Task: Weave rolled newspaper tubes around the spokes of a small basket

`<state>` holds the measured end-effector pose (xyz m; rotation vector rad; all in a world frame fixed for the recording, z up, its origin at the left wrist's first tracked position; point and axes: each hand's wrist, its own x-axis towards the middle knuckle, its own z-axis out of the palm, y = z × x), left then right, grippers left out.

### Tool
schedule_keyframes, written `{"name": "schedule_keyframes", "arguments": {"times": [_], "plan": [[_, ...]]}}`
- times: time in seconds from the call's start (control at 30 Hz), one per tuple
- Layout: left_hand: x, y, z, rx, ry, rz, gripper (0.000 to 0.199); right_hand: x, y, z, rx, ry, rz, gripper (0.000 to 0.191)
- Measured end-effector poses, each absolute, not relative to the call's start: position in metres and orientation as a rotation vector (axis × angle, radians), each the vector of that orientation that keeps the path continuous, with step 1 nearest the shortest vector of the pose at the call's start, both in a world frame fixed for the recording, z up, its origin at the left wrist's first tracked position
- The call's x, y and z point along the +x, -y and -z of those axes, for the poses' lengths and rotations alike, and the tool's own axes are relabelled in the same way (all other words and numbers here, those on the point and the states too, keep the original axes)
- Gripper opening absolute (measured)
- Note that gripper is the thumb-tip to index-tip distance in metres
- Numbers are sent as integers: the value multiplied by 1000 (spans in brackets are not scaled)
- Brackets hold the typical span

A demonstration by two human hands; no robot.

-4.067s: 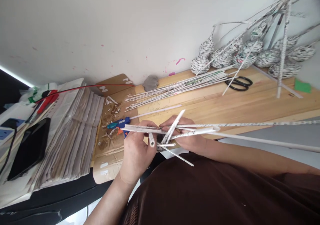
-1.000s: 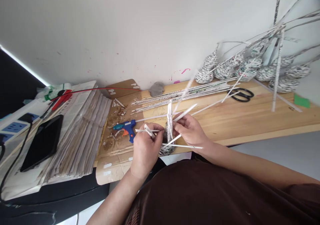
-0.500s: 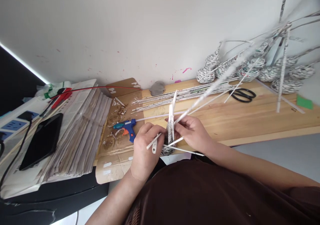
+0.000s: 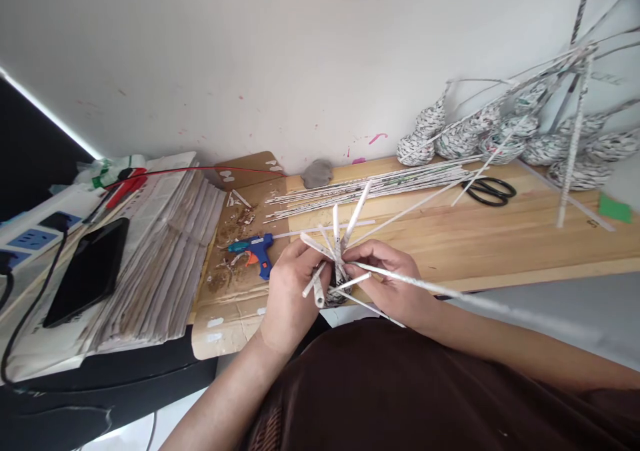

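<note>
Between my hands is a small woven piece (image 4: 339, 296) of rolled newspaper, with several paper stakes (image 4: 335, 227) fanning out of its top. My left hand (image 4: 295, 284) is closed round its left side. My right hand (image 4: 387, 271) pinches at the base of the stakes, where a long paper tube (image 4: 425, 284) leaves the fingers and runs out over my right forearm. The fingertips of both hands are partly hidden by the stakes.
A blue glue gun (image 4: 259, 254) lies on stained cardboard (image 4: 225, 317). Behind are a bundle of paper tubes (image 4: 380, 187), black-handled scissors (image 4: 487, 191) and several woven gourd shapes (image 4: 417, 149). To the left are stacked newspapers (image 4: 165, 264), a phone (image 4: 86, 271) and a power strip (image 4: 35, 237).
The long paper tube has swung from pointing up and right to lying low across my right forearm. The stakes have spread apart. Both hands keep their hold.
</note>
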<state>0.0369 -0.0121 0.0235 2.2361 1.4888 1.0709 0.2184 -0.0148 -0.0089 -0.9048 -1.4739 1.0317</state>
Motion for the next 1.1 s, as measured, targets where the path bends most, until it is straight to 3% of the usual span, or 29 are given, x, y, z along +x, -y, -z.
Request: {"name": "schedule_keyframes", "arguments": {"times": [0.33,0.5,0.83,1.1], "plan": [[33,8,-31,2122,-1417,-1008,17,222,19,12,-789,1492,-1023,8],[33,4,-30,2141,-1376,-1003,32,222,16,13,-776,1546,-987,8],[28,-4,-33,2092,-1343,-858,18,221,14,26,-743,1355,-1228,3],[29,-2,-22,1938,-1295,-974,18,218,15,28,-846,1150,-1404,15]]}}
